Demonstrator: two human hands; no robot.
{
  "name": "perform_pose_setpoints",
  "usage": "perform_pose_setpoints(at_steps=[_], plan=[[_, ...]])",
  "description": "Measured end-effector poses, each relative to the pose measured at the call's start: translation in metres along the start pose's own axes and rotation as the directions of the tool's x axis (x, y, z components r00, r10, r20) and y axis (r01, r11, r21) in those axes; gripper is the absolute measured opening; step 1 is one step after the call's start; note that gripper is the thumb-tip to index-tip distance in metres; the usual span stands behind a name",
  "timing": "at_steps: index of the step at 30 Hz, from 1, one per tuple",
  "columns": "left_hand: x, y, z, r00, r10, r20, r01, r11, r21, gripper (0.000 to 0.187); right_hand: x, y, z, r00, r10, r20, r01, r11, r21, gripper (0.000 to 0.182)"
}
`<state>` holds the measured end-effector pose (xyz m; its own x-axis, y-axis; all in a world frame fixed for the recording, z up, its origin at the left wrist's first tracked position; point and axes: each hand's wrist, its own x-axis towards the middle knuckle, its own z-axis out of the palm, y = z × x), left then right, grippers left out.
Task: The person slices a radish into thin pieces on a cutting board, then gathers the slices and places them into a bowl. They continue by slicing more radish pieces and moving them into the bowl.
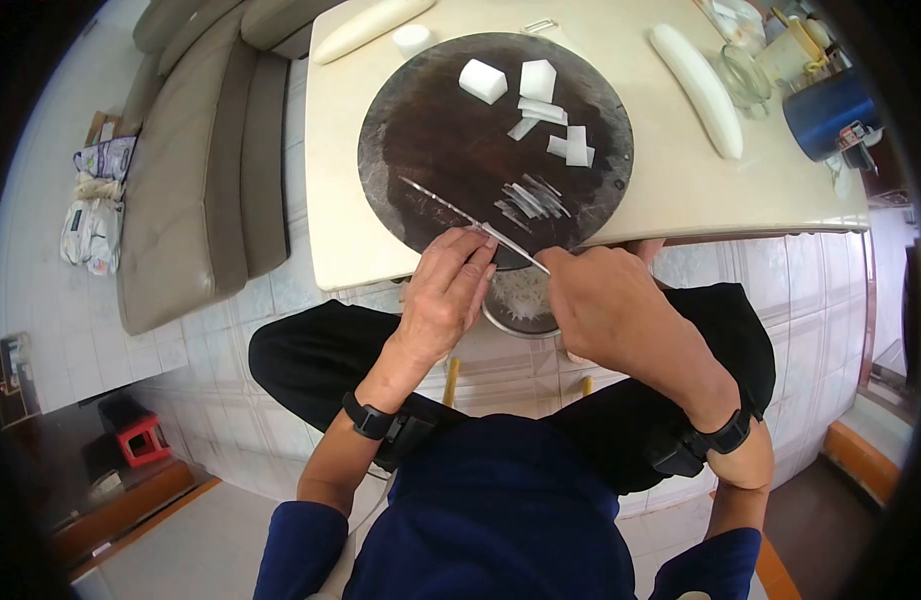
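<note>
My right hand (605,305) is closed round the handle of a knife (515,247), whose thin blade points up and left over the near edge of a round dark cutting board (410,130). Against the blade, the fingertips of my left hand (445,290) press together on the board; what lies beneath them is mostly hidden. Thin white strips (535,198) lie just beyond the blade. Farther back are flat white slices (577,147) and two thick white chunks, one (482,81) left of the other (538,80).
Under the board's near edge, a metal bowl (520,300) holds white shreds. A long white radish (698,92) lies on the table (335,200) at right, another (372,27) at back left. A glass jug (744,78) and blue container (830,115) stand at far right.
</note>
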<state>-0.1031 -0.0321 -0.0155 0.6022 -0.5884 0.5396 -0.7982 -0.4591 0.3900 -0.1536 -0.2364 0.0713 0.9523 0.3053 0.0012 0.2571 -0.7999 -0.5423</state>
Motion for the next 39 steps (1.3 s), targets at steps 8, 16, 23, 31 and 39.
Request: perform_pose_setpoints(at_steps=[8,16,23,31,39], plan=[[0.001,0.0,-0.002,1.0,0.009,0.016,-0.009,1.0,0.01,0.03,0.002,-0.003,0.007,1.0,-0.018,-0.002,0.018,0.999,0.028,0.006],[0.008,0.006,-0.004,1.0,-0.032,0.001,0.032,0.999,-0.027,0.027,0.024,0.005,0.024,0.993,0.001,-0.114,0.005,0.999,0.052,0.008],[0.015,0.003,-0.019,0.846,-0.532,-0.037,0.445,0.743,-0.5,0.022,0.022,0.023,0.0,0.969,0.091,-0.231,-0.062,0.99,0.128,0.013],[0.026,0.006,-0.021,0.612,-0.579,0.539,0.199,-0.547,-0.813,0.048,0.01,-0.007,-0.022,0.929,0.246,0.277,-0.359,0.417,0.835,0.017],[0.025,0.012,-0.013,0.663,-0.49,0.566,0.041,-0.731,-0.681,0.044,-0.007,-0.011,0.018,0.914,0.284,0.288,-0.348,0.188,0.919,0.015]])
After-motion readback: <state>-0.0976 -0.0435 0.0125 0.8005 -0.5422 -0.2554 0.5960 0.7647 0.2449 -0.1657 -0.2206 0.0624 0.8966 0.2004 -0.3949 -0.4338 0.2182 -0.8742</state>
